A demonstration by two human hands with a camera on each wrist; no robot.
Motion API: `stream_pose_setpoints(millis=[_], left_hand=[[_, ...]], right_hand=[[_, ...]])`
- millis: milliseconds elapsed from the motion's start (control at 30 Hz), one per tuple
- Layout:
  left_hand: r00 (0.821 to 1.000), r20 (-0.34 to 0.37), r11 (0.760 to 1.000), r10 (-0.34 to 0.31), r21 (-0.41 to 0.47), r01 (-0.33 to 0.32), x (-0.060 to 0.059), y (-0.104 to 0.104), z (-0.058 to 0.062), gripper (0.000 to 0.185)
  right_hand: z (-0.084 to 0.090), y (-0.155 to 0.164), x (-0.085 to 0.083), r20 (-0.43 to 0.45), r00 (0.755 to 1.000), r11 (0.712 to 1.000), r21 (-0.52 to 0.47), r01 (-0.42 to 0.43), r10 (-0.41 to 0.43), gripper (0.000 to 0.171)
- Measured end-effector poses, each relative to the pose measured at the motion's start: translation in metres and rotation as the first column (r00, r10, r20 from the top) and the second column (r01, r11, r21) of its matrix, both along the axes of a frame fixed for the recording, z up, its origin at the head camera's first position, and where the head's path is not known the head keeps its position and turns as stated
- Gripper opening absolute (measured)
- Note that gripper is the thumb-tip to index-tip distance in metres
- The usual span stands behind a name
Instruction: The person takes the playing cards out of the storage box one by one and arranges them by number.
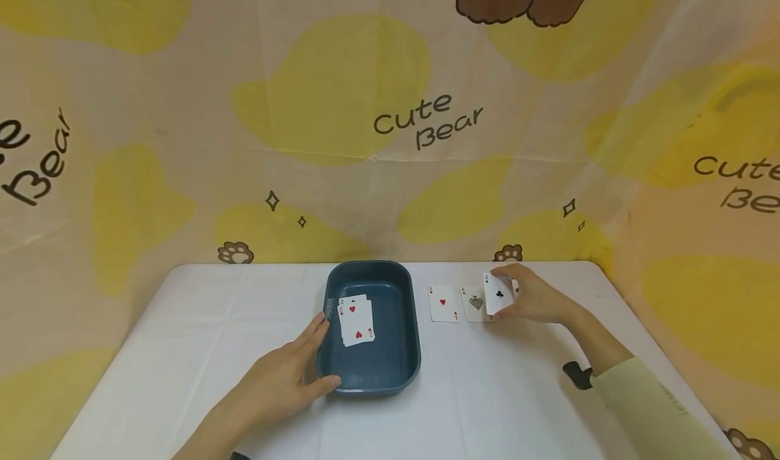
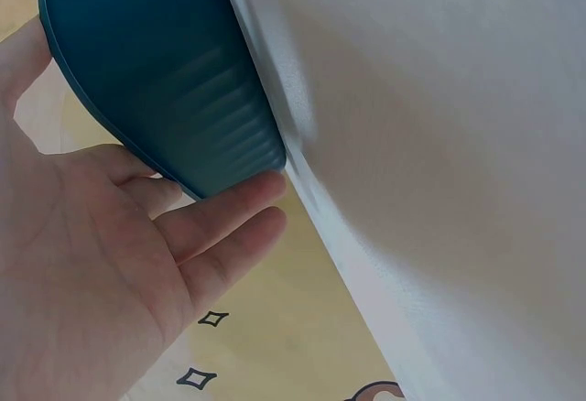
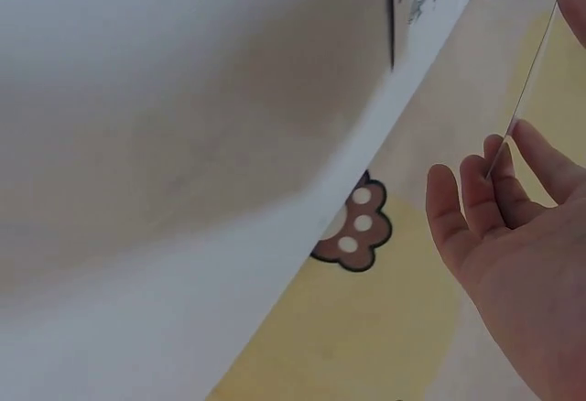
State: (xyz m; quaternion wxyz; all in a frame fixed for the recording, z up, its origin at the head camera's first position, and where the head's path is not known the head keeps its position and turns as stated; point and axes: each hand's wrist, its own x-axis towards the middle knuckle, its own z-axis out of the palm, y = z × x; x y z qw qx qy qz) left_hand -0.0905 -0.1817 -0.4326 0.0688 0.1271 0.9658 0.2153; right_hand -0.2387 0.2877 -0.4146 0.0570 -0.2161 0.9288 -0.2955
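Note:
In the head view my right hand [image 1: 530, 294] pinches the ace of clubs [image 1: 500, 296] by its edges, face toward the camera. The right wrist view shows this playing card [image 3: 524, 90] edge-on between thumb and fingers. It overlaps the ace of spades [image 1: 472, 309] on the table; the ace of hearts [image 1: 443, 304] lies left of that. Another card [image 1: 516, 286] is mostly hidden behind the right hand. My left hand [image 1: 280, 377] rests against the left side of a dark blue tray [image 1: 393, 382], fingers extended along the wall [image 2: 206, 99]. Inside lies a small stack topped by the two of hearts [image 1: 356, 324].
A white cloth [image 1: 487, 406] covers the table, whose back edge meets a patterned curtain [image 1: 341, 202]. The tray's raised rim stands left of the row of aces. A black band [image 1: 577, 375] sits at my right wrist by the sleeve [image 1: 652, 406].

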Motion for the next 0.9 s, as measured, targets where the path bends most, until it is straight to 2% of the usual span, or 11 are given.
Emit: stream_pose_setpoints(millis=[400,900], left_hand=[[1.0,0.009,1.0,-0.003,0.009,0.003,0.0,0.0,0.002,0.101],[1.0,-0.007,1.0,-0.01,0.013,0.011,0.0,-0.001,0.001,0.099]], right_hand=[[-0.011,0.017,-0.008,0.134,0.989,0.998,0.02,0.065,-0.068,0.097],[-0.024,0.025,-0.014,0.149,0.986,0.994,0.09,0.058,-0.071,0.097]])
